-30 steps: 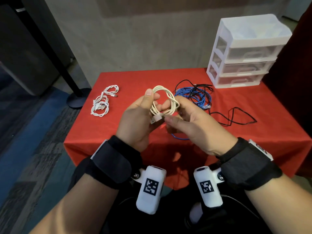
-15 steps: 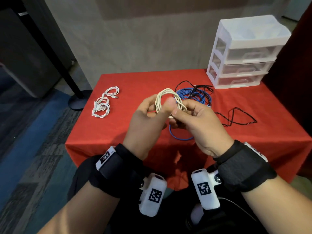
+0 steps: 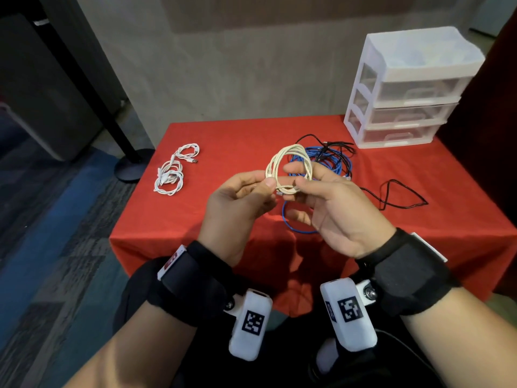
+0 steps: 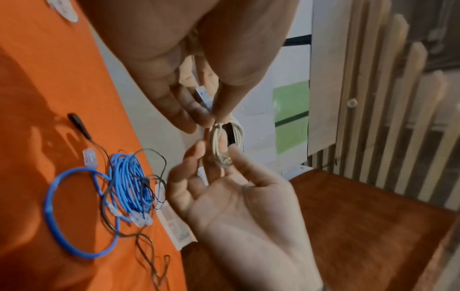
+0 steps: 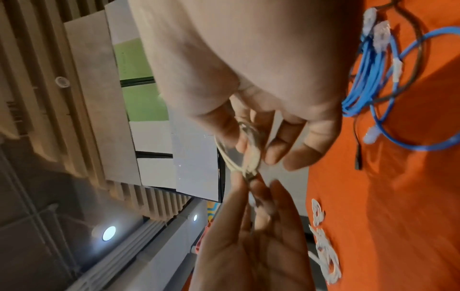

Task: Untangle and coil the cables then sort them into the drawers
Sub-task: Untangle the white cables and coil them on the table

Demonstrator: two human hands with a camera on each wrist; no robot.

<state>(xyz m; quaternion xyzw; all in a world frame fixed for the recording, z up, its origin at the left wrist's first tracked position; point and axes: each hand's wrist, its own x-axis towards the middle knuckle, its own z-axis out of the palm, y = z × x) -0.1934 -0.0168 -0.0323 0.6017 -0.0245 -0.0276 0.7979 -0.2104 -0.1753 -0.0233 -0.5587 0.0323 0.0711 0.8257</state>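
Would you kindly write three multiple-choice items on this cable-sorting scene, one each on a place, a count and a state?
1. Where do the small white cables lie?
A. On the red cloth's left part
B. Inside the top drawer
C. On the floor

2. How many drawers does the plastic unit have?
A. Two
B. Three
C. Five

3. What state is the cream cable in?
A. Stretched flat on the table
B. Knotted into the blue cable
C. Coiled and held in both hands

Answers:
1. A: the small white cables rest on the red cloth, left of the hands.
2. B: the drawer unit shows three stacked fronts.
3. C: the cream cable forms loops, pinched by the left hand and right hand above the blue cable.
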